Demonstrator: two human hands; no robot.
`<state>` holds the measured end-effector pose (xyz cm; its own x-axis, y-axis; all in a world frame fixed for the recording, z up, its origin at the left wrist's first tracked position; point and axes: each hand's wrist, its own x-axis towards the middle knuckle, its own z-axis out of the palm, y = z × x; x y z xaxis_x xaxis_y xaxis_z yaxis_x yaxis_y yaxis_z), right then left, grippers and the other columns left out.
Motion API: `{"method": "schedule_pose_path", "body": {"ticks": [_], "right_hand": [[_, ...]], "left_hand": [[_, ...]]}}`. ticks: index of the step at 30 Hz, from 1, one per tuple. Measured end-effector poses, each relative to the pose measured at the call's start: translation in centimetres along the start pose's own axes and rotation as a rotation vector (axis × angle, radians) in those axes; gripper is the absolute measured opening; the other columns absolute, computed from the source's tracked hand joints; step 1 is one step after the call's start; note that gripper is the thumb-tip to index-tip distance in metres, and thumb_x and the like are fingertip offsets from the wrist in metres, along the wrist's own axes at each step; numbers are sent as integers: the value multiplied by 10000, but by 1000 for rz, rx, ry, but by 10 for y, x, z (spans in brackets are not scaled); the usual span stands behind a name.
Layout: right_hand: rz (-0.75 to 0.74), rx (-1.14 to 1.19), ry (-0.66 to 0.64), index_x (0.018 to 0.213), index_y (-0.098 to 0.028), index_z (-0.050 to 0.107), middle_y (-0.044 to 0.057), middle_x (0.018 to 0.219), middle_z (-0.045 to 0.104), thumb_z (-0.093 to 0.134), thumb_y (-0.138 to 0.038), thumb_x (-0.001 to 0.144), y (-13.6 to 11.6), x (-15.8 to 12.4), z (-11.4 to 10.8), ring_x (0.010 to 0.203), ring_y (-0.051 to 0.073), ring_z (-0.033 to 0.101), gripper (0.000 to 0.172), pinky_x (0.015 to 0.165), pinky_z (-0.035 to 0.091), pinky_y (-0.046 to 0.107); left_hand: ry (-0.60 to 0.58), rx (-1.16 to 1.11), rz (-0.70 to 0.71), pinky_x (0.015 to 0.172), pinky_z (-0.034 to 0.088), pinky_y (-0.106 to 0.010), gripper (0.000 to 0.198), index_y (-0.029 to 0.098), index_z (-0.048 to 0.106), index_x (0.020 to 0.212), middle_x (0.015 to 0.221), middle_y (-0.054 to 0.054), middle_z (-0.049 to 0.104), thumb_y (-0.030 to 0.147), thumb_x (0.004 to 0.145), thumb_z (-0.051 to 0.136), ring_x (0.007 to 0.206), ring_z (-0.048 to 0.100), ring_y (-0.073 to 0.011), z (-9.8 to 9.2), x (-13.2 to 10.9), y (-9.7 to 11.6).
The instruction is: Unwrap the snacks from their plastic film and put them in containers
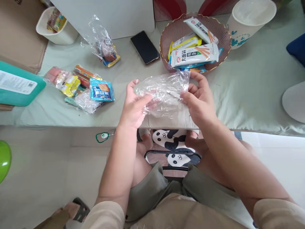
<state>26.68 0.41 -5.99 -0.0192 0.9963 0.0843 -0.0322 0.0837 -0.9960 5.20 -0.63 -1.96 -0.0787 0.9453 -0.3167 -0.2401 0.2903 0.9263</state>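
Observation:
A crinkled clear plastic bag is stretched between my two hands above the table's front edge. My left hand grips its left side, thumb lying over the film. At the bag's right end, my right hand pinches the film between thumb and fingers. No contents can be made out through the bag. Just beyond it stands a pink ribbed bowl with a gold rim, holding several snack packets, among them a white packet. Left of my hands, a blue snack packet tops a loose pile of snacks.
A black phone lies left of the bowl. Behind the pile is a clear bag with snacks. A white bin stands at back left, a teal box at far left, and a paper cup at back right.

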Motion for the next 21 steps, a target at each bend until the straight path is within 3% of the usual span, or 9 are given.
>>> {"method": "schedule_pose_path", "body": {"ticks": [3, 5, 8, 11, 14, 17, 21], "right_hand": [[117, 132, -55, 1320, -337, 560, 35, 1157, 718, 836, -542, 791, -8, -3, 4, 1041, 213, 723, 631, 848, 624, 366], [249, 223, -137, 1216, -285, 628, 38, 1071, 744, 872, -543, 739, -16, -6, 7, 957, 205, 734, 595, 821, 629, 363], [370, 215, -218, 951, -204, 703, 7, 781, 706, 885, -472, 715, -25, -7, 9, 697, 149, 681, 401, 662, 598, 302], [282, 155, -69, 758, -202, 672, -55, 570, 559, 811, -372, 776, -28, -4, 8, 486, 80, 517, 220, 481, 456, 231], [201, 150, 79, 738, -219, 639, -79, 528, 499, 720, -296, 839, -27, 0, 5, 411, 57, 429, 151, 427, 364, 216], [176, 92, 70, 740, -222, 612, -85, 531, 495, 700, -280, 869, -27, 1, 3, 407, 57, 445, 167, 430, 358, 217], [78, 13, 77, 747, -217, 611, -86, 543, 507, 690, -297, 891, -29, -1, 5, 428, 56, 471, 183, 450, 369, 219]], "left_hand": [[-10, 36, 16, 663, 568, -261, 792, 411, 456, 1391, 1202, -33, 737, 261, 731, 867, 876, 783, -222, 5, -8, 7], [-25, 46, 26, 663, 567, -266, 841, 438, 425, 1448, 1235, -39, 727, 267, 749, 862, 881, 784, -228, 8, -11, 9], [-12, 57, 79, 671, 568, -279, 860, 438, 400, 1474, 1210, -46, 735, 257, 765, 853, 855, 775, -217, 8, -8, 7], [110, 68, 185, 659, 557, -259, 700, 395, 477, 1377, 1102, -32, 744, 244, 785, 818, 819, 752, -182, -1, 4, 0], [223, 54, 235, 617, 539, -235, 476, 365, 547, 1200, 1041, -12, 726, 293, 801, 797, 752, 715, -145, -10, 15, -3], [213, 40, 260, 620, 532, -245, 335, 310, 582, 1018, 1031, -20, 699, 436, 807, 809, 801, 704, -158, -12, 17, -4], [147, 156, 322, 696, 531, -258, 350, 228, 597, 730, 988, -43, 653, 510, 832, 777, 949, 663, -177, -6, 13, -7]]}}
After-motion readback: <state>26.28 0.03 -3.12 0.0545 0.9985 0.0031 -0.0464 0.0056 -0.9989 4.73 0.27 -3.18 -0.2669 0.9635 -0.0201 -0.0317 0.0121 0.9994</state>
